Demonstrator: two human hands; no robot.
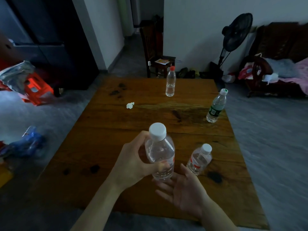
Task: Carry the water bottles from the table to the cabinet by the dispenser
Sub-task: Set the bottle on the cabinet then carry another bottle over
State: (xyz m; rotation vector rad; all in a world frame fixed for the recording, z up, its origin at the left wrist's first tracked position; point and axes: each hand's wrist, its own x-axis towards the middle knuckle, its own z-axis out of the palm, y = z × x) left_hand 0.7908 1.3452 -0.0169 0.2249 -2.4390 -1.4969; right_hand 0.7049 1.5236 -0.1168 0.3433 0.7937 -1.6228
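Note:
My left hand [133, 159] grips a clear white-capped water bottle [160, 152] by its body, lifted above the wooden table [116, 130]. My right hand [185, 192] lies palm up with fingers spread, just under and to the right of that bottle's base. A small white-capped bottle with a red label [199, 160] stands on the table right of the held one. A green-labelled bottle [216, 106] stands at the table's right edge. A red-capped bottle [170, 82] stands near the far edge.
A crumpled white tissue [130, 105] lies on the table. A wooden chair [155, 50] stands beyond the far edge, a black fan [235, 34] at back right, and a dark bench with clothes [281, 67] at right. Red [35, 88] and blue [27, 144] bags lie on the left floor.

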